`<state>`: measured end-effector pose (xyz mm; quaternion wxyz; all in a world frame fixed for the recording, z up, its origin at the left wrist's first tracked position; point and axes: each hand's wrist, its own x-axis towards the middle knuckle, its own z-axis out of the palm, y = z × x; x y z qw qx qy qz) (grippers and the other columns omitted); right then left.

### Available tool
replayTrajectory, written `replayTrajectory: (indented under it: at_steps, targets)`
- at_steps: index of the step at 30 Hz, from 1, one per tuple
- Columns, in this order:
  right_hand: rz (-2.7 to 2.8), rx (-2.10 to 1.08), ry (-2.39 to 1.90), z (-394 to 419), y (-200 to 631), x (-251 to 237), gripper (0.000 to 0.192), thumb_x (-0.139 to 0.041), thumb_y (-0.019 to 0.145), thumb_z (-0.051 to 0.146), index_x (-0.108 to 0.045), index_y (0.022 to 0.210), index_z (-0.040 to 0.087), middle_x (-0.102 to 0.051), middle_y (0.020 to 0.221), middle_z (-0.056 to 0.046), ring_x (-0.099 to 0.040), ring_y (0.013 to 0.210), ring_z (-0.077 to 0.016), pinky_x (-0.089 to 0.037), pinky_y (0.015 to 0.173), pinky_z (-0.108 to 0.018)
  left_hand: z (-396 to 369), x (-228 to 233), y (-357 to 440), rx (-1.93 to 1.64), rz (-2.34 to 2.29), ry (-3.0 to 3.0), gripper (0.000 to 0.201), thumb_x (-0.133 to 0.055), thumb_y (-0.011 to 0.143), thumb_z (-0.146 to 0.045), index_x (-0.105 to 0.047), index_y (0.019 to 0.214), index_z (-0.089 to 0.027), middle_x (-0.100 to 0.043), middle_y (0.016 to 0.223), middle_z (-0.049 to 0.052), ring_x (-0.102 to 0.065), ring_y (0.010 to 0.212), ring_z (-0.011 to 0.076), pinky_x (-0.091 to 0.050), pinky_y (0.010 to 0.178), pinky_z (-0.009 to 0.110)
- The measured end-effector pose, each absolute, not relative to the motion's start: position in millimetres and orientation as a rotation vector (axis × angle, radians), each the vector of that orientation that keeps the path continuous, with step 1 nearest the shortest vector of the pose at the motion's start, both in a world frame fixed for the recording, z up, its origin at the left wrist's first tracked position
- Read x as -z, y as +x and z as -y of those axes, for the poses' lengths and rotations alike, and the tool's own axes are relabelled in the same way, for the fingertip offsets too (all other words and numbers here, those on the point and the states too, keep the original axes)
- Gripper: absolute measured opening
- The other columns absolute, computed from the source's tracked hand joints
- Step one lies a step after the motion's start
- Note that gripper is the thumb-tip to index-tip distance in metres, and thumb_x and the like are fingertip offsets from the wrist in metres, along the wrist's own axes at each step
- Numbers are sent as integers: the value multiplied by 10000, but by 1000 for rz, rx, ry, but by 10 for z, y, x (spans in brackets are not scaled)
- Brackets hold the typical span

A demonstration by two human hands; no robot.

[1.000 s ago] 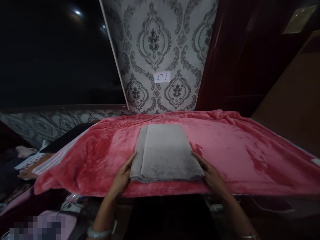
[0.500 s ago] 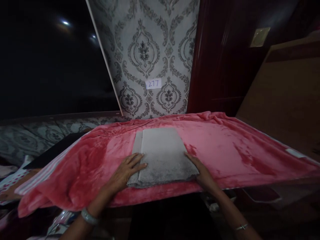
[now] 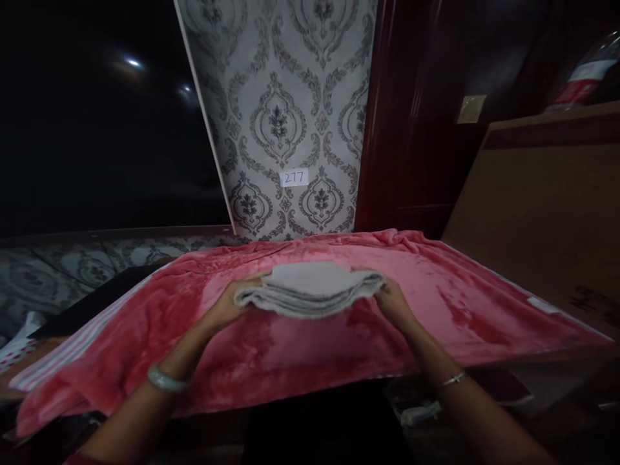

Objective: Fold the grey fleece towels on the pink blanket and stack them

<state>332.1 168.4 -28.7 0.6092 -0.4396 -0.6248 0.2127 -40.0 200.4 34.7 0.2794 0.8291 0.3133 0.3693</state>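
A folded grey towel, with a soft pile and several stacked layers, is above the pink-red plush blanket. Its layered near edge faces me and sags a little in the middle. My left hand grips the towel's left side, fingers mostly hidden behind and under it. On the opposite side my right hand is closed round the right edge. Whether the towel's far end rests on the blanket I cannot tell.
The blanket hangs over the front edge of the table. A large dark screen stands at the left. At the right is a cardboard box with a plastic bottle on top. A paper label is on the patterned wall.
The towel lay flat under my hands; now both hands grip its sides and its near edge is lifted off the blanket, moved away from me. The view has tilted up slightly.
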Motion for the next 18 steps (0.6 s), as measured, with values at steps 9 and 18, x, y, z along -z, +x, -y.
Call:
replayTrajectory:
  at_steps: [9, 18]
  targets:
    - [1261, -562, -701, -1656, 3468, -1160, 429, -820, 692, 584, -734, 878, 207, -705, 825, -13, -627, 730, -168, -532, 663, -274, -2002, -1496, -56, -1348, -679, 1658, 496, -871, 610, -378, -737, 1032, -155, -761, 1051, 108, -701, 1028, 303, -576, 918, 393]
    - [1118, -909, -830, -2066, 3632, -1160, 300, -812, 704, 412, -694, 840, 172, -713, 769, -52, -643, 651, -179, -565, 621, -288, -2436, -1568, 29, -1085, -790, 1112, 294, -799, 660, -113, -729, 945, -95, -744, 758, 88, -712, 654, 205, -623, 687, 317]
